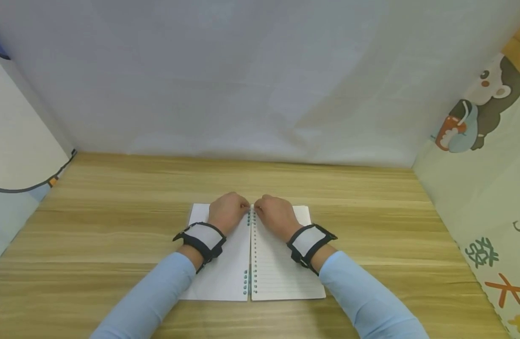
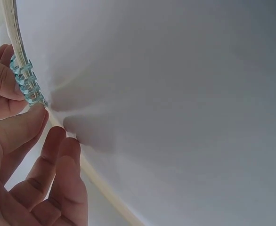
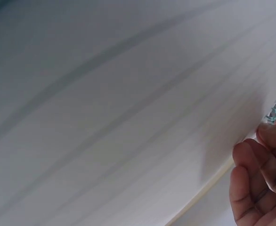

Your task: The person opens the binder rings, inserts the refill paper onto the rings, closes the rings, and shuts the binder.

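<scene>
A loose-leaf notebook lies spread flat, its blank white left side (image 1: 226, 285) and lined right page (image 1: 285, 285) meeting at the middle. Teal plastic binding rings (image 2: 28, 84) show at the far end of the spine, and a second ring strip (image 1: 245, 282) sits at the near end. My left hand (image 1: 228, 209) pinches the far ring strip from the left, thumb at its end. From the right, my right hand (image 1: 278, 216) pinches the same strip, fingertips close to the other hand's. In the right wrist view, part of the rings (image 3: 275, 108) is hidden behind fingers.
The notebook rests on a wood-grain table (image 1: 370, 226). A pale cloth wall (image 1: 251, 94) rises behind the table's back edge, and printed panels with cartoon figures (image 1: 476, 108) stand along the sides.
</scene>
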`<state>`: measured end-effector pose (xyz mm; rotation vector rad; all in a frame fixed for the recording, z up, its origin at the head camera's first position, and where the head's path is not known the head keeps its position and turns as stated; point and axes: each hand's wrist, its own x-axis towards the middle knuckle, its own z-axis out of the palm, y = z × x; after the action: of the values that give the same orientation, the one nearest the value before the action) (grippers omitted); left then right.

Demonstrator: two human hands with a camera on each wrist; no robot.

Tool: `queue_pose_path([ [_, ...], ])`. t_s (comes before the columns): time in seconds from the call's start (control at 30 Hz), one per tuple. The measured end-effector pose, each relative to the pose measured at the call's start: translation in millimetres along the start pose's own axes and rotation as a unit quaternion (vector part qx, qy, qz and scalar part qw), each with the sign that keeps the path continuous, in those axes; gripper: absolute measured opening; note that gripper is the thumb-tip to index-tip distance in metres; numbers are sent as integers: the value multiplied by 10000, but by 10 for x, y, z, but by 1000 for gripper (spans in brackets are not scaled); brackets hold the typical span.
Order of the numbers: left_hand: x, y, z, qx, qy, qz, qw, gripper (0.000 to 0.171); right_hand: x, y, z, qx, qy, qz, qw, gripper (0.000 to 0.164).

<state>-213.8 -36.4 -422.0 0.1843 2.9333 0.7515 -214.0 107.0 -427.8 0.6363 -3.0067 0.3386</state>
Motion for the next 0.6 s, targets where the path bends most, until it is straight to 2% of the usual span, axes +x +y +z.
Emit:
queue_pose_path([
  [0.6, 8, 29, 16, 197, 65, 38, 9998, 17, 2, 7, -3, 74, 160, -78, 9998, 16],
])
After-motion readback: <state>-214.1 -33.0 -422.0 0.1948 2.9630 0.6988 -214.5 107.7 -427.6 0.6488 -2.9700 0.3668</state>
